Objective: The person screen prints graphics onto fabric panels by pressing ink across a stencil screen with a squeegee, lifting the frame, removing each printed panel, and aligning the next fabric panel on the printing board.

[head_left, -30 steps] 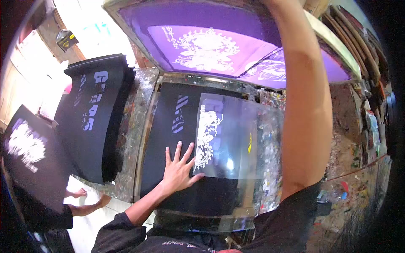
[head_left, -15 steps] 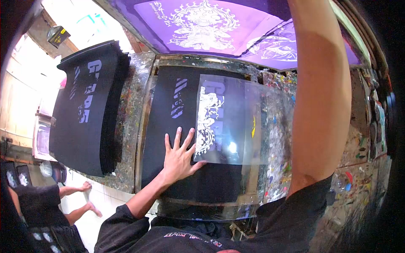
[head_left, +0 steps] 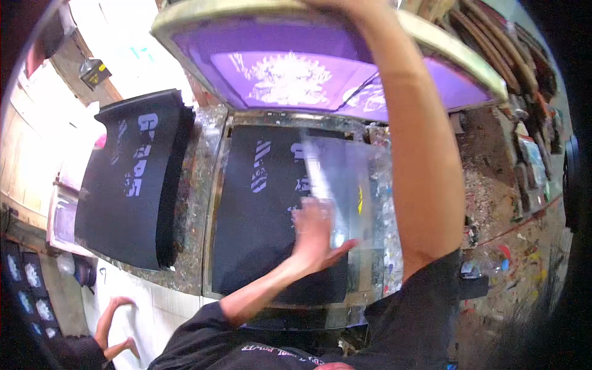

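Note:
My left hand point(head_left: 314, 231), blurred by motion, lies with its thumb spread at the left edge of a clear plastic sheet point(head_left: 354, 179). Part of the sheet looks bent, with a bright streak across it. Underneath is a black fabric piece point(head_left: 243, 228) with purple lettering, flat on the printing board. At the top of the view, my right hand point(head_left: 351, 5) grips the upper rim of a tilted screen-printing frame point(head_left: 176, 21); its fingers are partly cut off. The frame's purple mesh carries a white ornate figure.
A thick stack of black printed pieces point(head_left: 123, 209) stands to the left on the paint-spattered table point(head_left: 191, 246). Another person's leg point(head_left: 111, 320) shows at lower left. Boards point(head_left: 493, 43) lean at upper right, and a small black box point(head_left: 94, 72) is at upper left.
My left hand has moved right, shifting the clear sheet off part of the lettering. The raised screen frame now shows its upper rim and my right hand. The view has shifted.

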{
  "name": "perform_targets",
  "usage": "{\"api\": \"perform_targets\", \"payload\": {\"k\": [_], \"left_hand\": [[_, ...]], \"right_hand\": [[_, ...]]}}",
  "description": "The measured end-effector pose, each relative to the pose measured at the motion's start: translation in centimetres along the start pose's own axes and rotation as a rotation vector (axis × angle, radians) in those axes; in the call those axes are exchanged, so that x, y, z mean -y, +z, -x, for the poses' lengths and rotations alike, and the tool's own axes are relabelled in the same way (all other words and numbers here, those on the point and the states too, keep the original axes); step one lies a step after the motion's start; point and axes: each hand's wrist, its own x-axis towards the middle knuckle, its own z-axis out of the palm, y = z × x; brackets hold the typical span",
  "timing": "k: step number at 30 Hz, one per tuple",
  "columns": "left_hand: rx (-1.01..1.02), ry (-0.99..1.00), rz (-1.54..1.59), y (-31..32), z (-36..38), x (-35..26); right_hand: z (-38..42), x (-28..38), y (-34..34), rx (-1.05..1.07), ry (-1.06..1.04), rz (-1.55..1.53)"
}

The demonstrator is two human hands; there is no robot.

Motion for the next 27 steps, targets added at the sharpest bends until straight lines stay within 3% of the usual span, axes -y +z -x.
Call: {"api": "perform_targets", "payload": {"k": [1, 2, 4, 5, 6, 9, 11, 13, 15, 17, 19, 22, 23, 25, 27], "left_hand": [[-0.024, 0.026, -0.004, 1.7, -2.6, -0.4], [0.168, 0.176, 0.855, 4.7, -6.3, 0.2], [0.095, 0.156, 1.735, 1.4, -8.6, -2.4], [-0.226, -0.022, 1.742, -3.2, -7.2, -3.7], [-0.451, 0.042, 1.809, -4.7, -6.5, -2.8], [-0.758, -0.076, 1.43, -13.6, 0.6, 0.2], [-0.875, -0.014, 1.525, -16.1, 5.5, 2.2], [-0.706, -0.159, 1.716, -15.6, 10.6, 4.2], [-0.544, -0.262, 1.714, -11.0, 14.6, 5.5], [-0.397, -0.323, 1.811, -6.9, 16.8, 7.3], [-0.338, -0.448, 1.816, -2.2, 18.0, 10.4], [-0.429, -0.521, 1.74, -2.8, 17.6, 9.0], [-0.365, -0.511, 1.767, -2.2, 17.5, 9.6], [-0.408, -0.609, 1.717, -2.4, 17.4, 9.2], [-0.376, -0.573, 1.727, -2.2, 17.6, 9.6]], "right_hand": [[-0.4, -0.6, 0.7, -0.16, -0.093, -0.076], [0.4, 0.5, 0.1, -0.099, -0.001, 0.073], [3.3, 3.1, -1.3, 0.007, 0.133, 0.289], [5.0, 4.3, -1.9, 0.056, 0.168, 0.35], [6.8, 5.2, -2.0, -0.005, 0.131, 0.314], [13.0, 8.7, -0.8, -0.051, 0.181, 0.201], [18.6, 10.9, 0.8, -0.026, 0.108, 0.3], [24.7, 12.0, 4.7, 0.041, 0.067, 0.285], [30.0, 11.9, 8.3, -0.054, -0.054, 0.357], [32.6, 10.2, 11.9, 0.443, 0.178, 0.027], [33.7, 7.9, 13.1, 0.494, 0.149, -0.096], [34.1, 10.1, 12.3, 0.503, 0.096, -0.028], [34.3, 11.4, 12.3, 0.527, 0.102, -0.022], [33.7, 9.6, 16.6, 0.311, -0.028, 0.109], [30.6, 4.7, 21.1, 0.154, -0.142, 0.413]]}}
